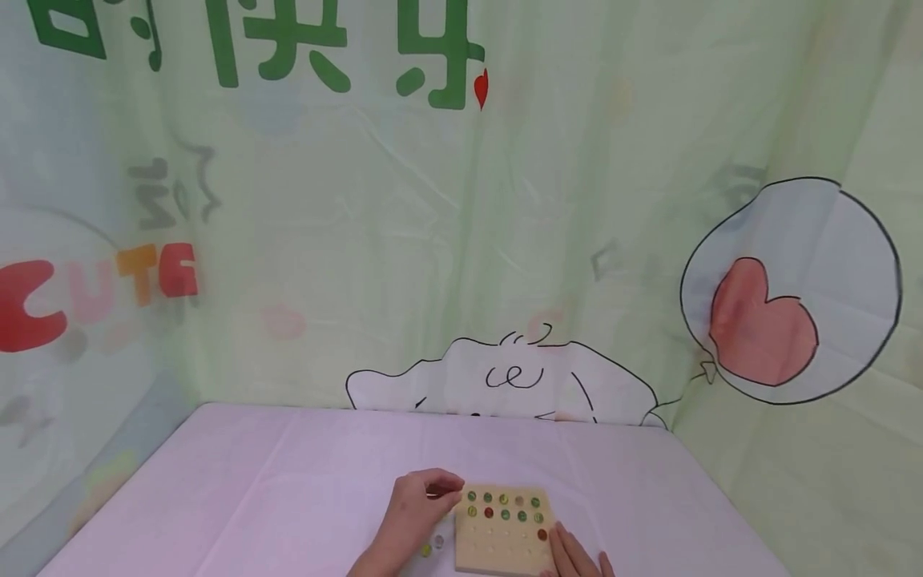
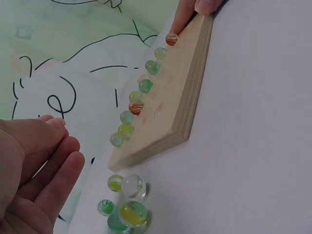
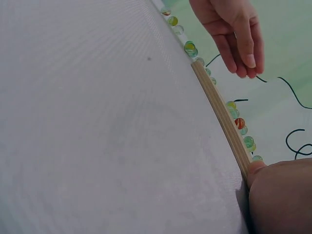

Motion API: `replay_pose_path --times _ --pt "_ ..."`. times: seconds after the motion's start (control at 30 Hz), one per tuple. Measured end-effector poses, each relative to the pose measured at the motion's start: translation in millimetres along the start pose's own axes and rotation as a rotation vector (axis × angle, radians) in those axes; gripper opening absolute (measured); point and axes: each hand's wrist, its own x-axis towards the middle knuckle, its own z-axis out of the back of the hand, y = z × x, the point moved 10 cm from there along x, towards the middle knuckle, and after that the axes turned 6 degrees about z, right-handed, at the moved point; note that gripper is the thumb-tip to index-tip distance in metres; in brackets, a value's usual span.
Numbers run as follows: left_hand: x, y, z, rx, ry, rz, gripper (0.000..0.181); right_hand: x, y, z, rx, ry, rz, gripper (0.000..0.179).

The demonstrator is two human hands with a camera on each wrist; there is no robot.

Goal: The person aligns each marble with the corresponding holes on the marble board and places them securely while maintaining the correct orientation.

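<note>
A pale wooden board (image 1: 497, 553) with rows of shallow dimples lies on the table. Glass marbles (image 1: 505, 514), mostly green and yellow, fill its two back rows. One red-brown marble (image 1: 542, 534) sits at the right end of the third row. My left hand (image 1: 421, 501) hovers by the board's back left corner, thumb and index fingertips close together; no marble shows between them in the left wrist view. Against the board's right edge rests my right hand (image 1: 573, 554), its fingers extended and its thumb (image 3: 256, 168) touching the board's near side.
Several loose marbles (image 2: 131, 214), clear, yellow and green, lie on the pale tablecloth (image 1: 288, 497) left of the board, partly under my left forearm in the head view. A printed curtain (image 1: 433, 240) hangs behind the table.
</note>
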Motion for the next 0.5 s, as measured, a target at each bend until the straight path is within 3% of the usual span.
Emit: replay_pose_path --times 0.2,0.33,0.5 --pt "1.3 10.5 2.1 0.031 0.014 -0.008 0.012 8.6 -13 -9 0.014 -0.053 -0.027 0.074" --pt "1.4 15.3 1.1 0.057 0.03 -0.004 0.013 12.9 -21 -20 -0.004 -0.057 -0.003 0.074" --pt "2.0 15.8 -0.7 0.107 0.018 -0.008 0.014 14.6 -17 -14 0.038 -0.035 -0.004 0.085"
